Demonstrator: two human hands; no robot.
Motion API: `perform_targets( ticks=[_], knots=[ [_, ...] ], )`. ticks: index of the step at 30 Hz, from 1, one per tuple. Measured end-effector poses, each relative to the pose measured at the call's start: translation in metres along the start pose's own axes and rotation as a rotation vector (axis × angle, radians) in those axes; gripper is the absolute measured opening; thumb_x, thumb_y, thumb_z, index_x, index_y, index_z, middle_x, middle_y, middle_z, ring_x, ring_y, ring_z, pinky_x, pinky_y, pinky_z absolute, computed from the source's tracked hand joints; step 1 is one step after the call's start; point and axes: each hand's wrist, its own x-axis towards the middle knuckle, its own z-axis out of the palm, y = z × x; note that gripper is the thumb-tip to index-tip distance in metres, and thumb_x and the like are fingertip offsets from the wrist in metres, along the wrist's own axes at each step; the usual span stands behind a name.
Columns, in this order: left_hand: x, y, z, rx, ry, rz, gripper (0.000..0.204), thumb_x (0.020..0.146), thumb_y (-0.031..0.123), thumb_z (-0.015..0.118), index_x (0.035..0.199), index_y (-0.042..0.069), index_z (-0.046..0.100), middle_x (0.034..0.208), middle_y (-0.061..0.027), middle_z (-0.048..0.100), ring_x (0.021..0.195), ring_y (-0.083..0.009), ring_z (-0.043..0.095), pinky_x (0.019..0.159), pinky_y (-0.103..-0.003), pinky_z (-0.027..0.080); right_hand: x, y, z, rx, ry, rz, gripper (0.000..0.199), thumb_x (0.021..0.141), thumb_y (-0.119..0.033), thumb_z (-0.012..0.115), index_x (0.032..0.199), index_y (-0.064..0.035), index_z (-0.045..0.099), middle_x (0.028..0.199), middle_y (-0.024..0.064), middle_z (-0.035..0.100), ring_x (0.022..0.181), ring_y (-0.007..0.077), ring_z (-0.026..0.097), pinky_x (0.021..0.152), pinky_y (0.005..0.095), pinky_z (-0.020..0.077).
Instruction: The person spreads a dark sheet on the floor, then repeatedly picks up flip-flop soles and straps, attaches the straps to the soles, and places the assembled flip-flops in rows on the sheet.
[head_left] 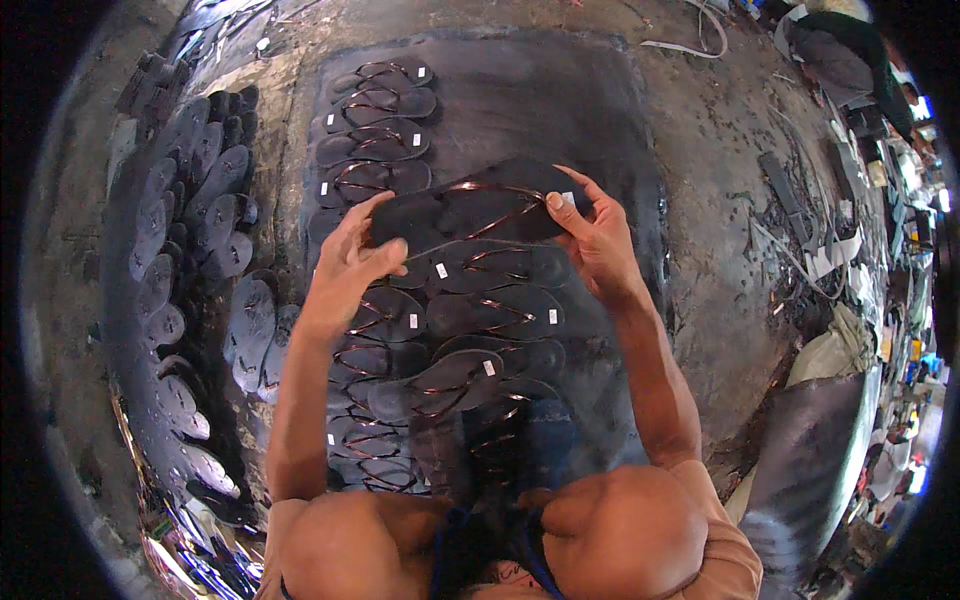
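Note:
A black flip-flop [470,215] with shiny brownish straps is held level in front of me, above a dark mat. My left hand [352,262] grips one end, thumb on the near edge and fingers behind. At the other end my right hand [602,238] pinches it, the thumb on top beside a small white label. Under and around it, rows of similar labelled flip-flops lie on the mat. One column [375,140] stretches away on the left, and another [495,310] lies nearer, below my hands. A single tilted flip-flop [440,385] rests across others close to me.
The dark mat [540,100] spreads over a worn concrete floor [720,200]. On the left lie many plain dark soles [155,300] in overlapping rows. At right are scrap strips [785,195], a pale sack [835,345] and a dark sheet [800,470]. My bent knees [625,520] frame the near side.

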Motion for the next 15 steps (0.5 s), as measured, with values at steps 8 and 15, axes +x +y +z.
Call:
perform_targets(
  ticks=[8, 15],
  knots=[
    [0.062, -0.058, 0.026, 0.280, 0.330, -0.011, 0.047, 0.084, 0.022, 0.093, 0.119, -0.004, 0.075, 0.096, -0.0127, 0.078, 0.073, -0.0179, 0.075, 0.067, -0.028, 0.059, 0.037, 0.057, -0.053, -0.096, 0.137, 0.060, 0.052, 0.100, -0.010, 0.077, 0.148, -0.0023, 0.058, 0.116, 0.0100, 0.073, 0.104, 0.0138, 0.068, 0.088, 0.0310, 0.0580],
    [0.087, -0.124, 0.017, 0.828, 0.324, 0.112, 0.041, 0.083, 0.031, 0.093, 0.106, -0.002, 0.082, 0.088, -0.0144, 0.080, 0.067, -0.0173, 0.075, 0.065, -0.031, 0.060, 0.052, 0.117, -0.070, -0.392, 0.160, 0.062, 0.052, 0.096, -0.012, 0.083, 0.143, -0.0030, 0.061, 0.112, 0.0122, 0.073, 0.101, 0.0159, 0.071, 0.085, 0.0303, 0.0616]
  ],
)
